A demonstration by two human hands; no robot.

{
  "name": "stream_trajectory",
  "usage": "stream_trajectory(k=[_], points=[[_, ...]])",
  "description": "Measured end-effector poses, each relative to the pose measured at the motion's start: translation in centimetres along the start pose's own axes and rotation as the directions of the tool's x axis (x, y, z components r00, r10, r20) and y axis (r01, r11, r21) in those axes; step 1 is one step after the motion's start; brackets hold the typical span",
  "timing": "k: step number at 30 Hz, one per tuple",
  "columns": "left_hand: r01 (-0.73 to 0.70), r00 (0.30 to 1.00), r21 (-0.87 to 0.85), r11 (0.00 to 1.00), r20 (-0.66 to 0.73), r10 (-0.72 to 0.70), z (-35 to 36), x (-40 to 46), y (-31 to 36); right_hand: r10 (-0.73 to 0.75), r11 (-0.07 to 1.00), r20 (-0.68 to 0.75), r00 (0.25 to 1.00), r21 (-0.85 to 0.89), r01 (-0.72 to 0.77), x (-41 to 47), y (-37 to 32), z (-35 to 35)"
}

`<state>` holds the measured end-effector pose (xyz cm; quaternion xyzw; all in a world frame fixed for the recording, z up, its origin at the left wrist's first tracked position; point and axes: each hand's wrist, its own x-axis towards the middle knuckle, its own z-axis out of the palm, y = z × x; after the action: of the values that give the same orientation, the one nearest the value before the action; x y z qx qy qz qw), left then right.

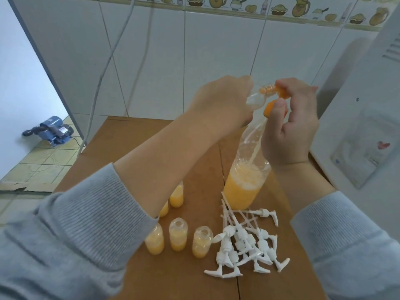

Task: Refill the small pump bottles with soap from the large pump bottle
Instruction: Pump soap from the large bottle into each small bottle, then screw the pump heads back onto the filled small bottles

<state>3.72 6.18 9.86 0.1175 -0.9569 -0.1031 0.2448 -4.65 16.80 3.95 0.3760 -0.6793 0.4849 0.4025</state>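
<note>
Grey sleeves (91,230) lay nearest, left hand (218,105) gripped a small bottle (104,100) tipped at the orange pump (279,95), right hand (290,126) curled round that pump, big bottle (242,187) stood mid-bench (173,282), filled small bottles (177,237) and white pumps (244,247) near the front edge.

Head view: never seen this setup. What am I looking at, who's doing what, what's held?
No robot here: a person wears a wide-angle camera on the head, which looks down at their two bare hands, so this is their own view. The left hand grips a small clear bottle, tipped on its side at the spout. The right hand pinches the orange pump of the large bottle, which stands about half full of orange soap. On the brown table stand five small bottles, open and partly filled. Beside them lies a pile of white pump heads, not yet fitted.
</note>
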Motion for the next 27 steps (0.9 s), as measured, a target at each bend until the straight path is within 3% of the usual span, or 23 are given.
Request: stream_trajectory(k=[6, 9, 11, 14, 19, 23, 27], points=[[-0.008, 0.999, 0.02, 1.0, 0.039, 0.008, -0.2, -0.4, -0.4, 0.075, 0.997, 0.09, 0.993, 0.025, -0.078, 0.4, -0.9, -1.0], [0.022, 0.999, -0.1, 0.995, 0.05, -0.017, -0.7, -1.1, -0.8, 0.146, 0.987, 0.22, 0.964, 0.033, -0.157, 1.8, -1.7, -2.6], [0.095, 0.995, -0.261, 0.961, 0.064, -0.081, -0.3, -2.2, -1.7, 0.169, 0.982, 0.238, 0.956, 0.043, -0.185, 1.9, -2.2, -4.0], [0.274, 0.962, -0.508, 0.817, 0.156, -0.225, 1.1, -4.9, -3.5, 0.149, 0.982, 0.138, 0.979, 0.092, -0.163, -0.4, -2.8, -6.4], [0.4, 0.911, -0.494, 0.772, 0.304, -0.278, 4.8, -9.5, -5.5, 0.238, 0.971, 0.168, 0.957, -0.01, -0.24, -8.5, -2.5, -9.5], [0.425, 0.879, -0.388, 0.818, 0.394, -0.27, 7.0, -11.5, -5.5, 0.381, 0.924, 0.367, 0.849, -0.109, -0.367, -13.9, -2.2, -9.9], [0.395, 0.854, -0.171, 0.903, 0.431, -0.291, 8.0, -12.0, -5.0, 0.58, 0.811, 0.599, 0.552, -0.366, -0.455, -17.3, -1.4, -8.9]])
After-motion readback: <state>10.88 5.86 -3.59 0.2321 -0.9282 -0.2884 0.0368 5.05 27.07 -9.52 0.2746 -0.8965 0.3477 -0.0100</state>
